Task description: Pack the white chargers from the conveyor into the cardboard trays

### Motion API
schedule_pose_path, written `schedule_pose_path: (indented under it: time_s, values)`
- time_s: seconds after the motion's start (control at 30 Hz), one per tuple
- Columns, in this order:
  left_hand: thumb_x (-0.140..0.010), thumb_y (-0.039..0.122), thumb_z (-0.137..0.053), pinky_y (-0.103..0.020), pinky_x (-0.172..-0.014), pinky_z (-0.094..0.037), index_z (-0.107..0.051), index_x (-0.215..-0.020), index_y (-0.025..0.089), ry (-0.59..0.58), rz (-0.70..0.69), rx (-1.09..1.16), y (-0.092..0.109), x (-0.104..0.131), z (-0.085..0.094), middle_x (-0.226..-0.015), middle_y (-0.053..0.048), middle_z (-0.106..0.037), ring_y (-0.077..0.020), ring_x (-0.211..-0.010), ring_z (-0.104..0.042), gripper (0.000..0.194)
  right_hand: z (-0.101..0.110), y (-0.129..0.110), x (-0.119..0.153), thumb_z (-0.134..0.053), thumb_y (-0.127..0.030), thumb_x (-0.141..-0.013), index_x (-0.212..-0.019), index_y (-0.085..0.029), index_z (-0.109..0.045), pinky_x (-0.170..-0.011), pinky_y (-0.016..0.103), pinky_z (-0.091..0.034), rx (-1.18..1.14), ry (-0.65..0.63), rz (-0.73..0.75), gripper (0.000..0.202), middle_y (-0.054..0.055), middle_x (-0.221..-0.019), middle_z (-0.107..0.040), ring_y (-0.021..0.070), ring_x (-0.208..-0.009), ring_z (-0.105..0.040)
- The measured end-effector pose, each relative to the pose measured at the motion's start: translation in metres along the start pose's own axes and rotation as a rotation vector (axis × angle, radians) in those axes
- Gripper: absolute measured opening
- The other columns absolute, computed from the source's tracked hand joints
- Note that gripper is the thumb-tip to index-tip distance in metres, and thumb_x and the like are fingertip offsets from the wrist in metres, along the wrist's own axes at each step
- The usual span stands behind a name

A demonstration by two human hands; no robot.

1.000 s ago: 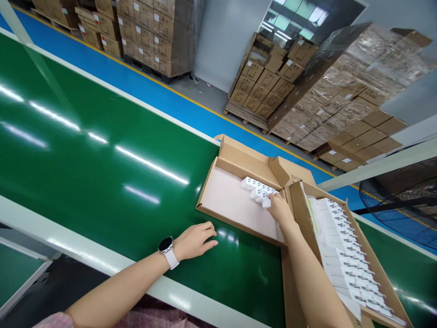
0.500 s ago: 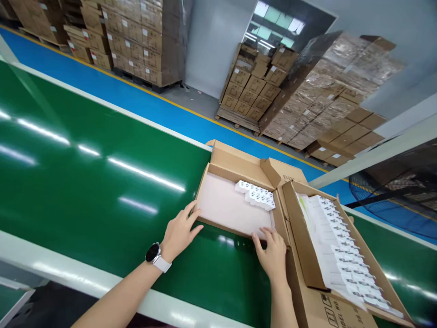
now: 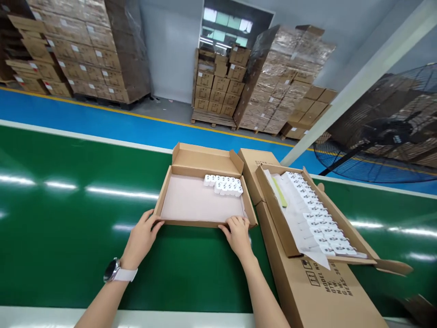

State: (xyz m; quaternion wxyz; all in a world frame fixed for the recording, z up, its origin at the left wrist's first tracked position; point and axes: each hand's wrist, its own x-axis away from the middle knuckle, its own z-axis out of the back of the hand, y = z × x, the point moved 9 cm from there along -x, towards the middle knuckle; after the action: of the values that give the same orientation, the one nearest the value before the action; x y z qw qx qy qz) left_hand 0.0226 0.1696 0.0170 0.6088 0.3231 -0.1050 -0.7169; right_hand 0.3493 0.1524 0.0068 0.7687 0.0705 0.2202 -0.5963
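Note:
A shallow open cardboard box (image 3: 191, 223) with a pale lining sheet (image 3: 191, 200) lies on the green surface, its lid flap folded back. Two rows of small white parts (image 3: 228, 186) fill its back right corner. My left hand (image 3: 140, 237), with a watch (image 3: 112, 269) on the wrist, grips the box's front left corner, thumb along the front wall. At the front wall near the right corner, my right hand (image 3: 238, 234) has its fingers hooked over the rim and its thumb outside. Both hands are closed on the cardboard.
To the right, a second open box (image 3: 283, 228) holding many white parts with metal pins and a yellow-green strip (image 3: 280, 192) rests on a large carton (image 3: 307, 300). Behind stand a pole (image 3: 341, 95), a black fan (image 3: 389, 132) and stacked cartons on a pallet (image 3: 213, 119).
My view has turned to the right and levelled. The box appears squarer to me. My right hand's fingers have come over the front rim, and my left hand has closed on the corner.

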Motion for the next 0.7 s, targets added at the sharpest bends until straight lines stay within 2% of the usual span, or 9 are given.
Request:
schedule_pose_path:
  time_s: [0.2,0.37,0.43,0.5,0.6,0.7]
  values:
    - [-0.102,0.038,-0.047,-0.037,-0.083,-0.063,-0.069,-0.093,0.023,0.000,-0.068,-0.067,0.027,-0.036,-0.024,-0.118,-0.011,-0.070,-0.0258,-0.091,-0.075,0.028,-0.002,0.038,-0.021,-0.053,-0.041,-0.105,-0.083,-0.024,-0.060,-0.103,0.049,-0.037,0.019,0.069,-0.093,0.029,0.006,-0.089,-0.065,0.0276,-0.095,-0.057]
    - [-0.102,0.034,-0.047,-0.042,-0.081,-0.063,-0.069,-0.093,0.020,-0.003,-0.041,-0.062,0.043,-0.056,-0.043,-0.122,-0.015,-0.068,-0.0281,-0.090,-0.075,0.027,-0.003,0.063,-0.036,-0.049,-0.044,-0.105,-0.088,-0.024,-0.061,-0.106,0.055,-0.036,0.036,0.118,-0.153,0.029,0.009,-0.090,-0.064,0.0294,-0.096,-0.056]
    - [-0.101,0.032,-0.047,-0.044,-0.085,-0.063,-0.071,-0.099,0.020,-0.007,-0.044,-0.006,0.043,-0.056,-0.045,-0.124,-0.015,-0.068,-0.0274,-0.090,-0.075,0.027,-0.004,0.065,-0.035,-0.048,-0.043,-0.105,-0.091,-0.024,-0.062,-0.105,0.056,-0.038,0.031,0.131,-0.162,0.028,0.009,-0.092,-0.064,0.0298,-0.097,-0.056]
    - [-0.100,0.033,-0.048,-0.044,-0.090,-0.063,-0.070,-0.116,0.022,-0.014,-0.053,0.105,0.040,-0.050,-0.043,-0.131,-0.014,-0.066,-0.0248,-0.092,-0.075,0.030,-0.003,0.066,-0.030,-0.045,-0.040,-0.105,-0.099,-0.023,-0.063,-0.106,0.057,-0.038,0.021,0.148,-0.171,0.025,0.011,-0.098,-0.065,0.0310,-0.102,-0.057]
    - [-0.100,0.038,-0.048,-0.042,-0.090,-0.065,-0.057,-0.143,0.025,-0.004,-0.022,0.297,0.028,-0.034,-0.037,-0.141,-0.013,-0.062,-0.0228,-0.097,-0.075,0.046,0.006,0.067,-0.017,-0.040,-0.038,-0.105,-0.117,-0.021,-0.062,-0.104,0.059,-0.041,0.002,0.192,-0.200,0.030,0.016,-0.116,-0.063,0.0348,-0.117,-0.056]
    - [-0.099,0.046,-0.050,-0.042,-0.085,-0.067,-0.052,-0.148,0.023,0.045,0.072,0.369,0.010,-0.022,-0.028,-0.138,-0.015,-0.063,-0.0248,-0.100,-0.075,0.054,0.016,0.071,-0.004,-0.038,-0.044,-0.105,-0.120,-0.021,-0.061,-0.094,0.052,-0.050,-0.139,0.219,-0.280,0.036,0.019,-0.118,-0.064,0.0348,-0.114,-0.059]
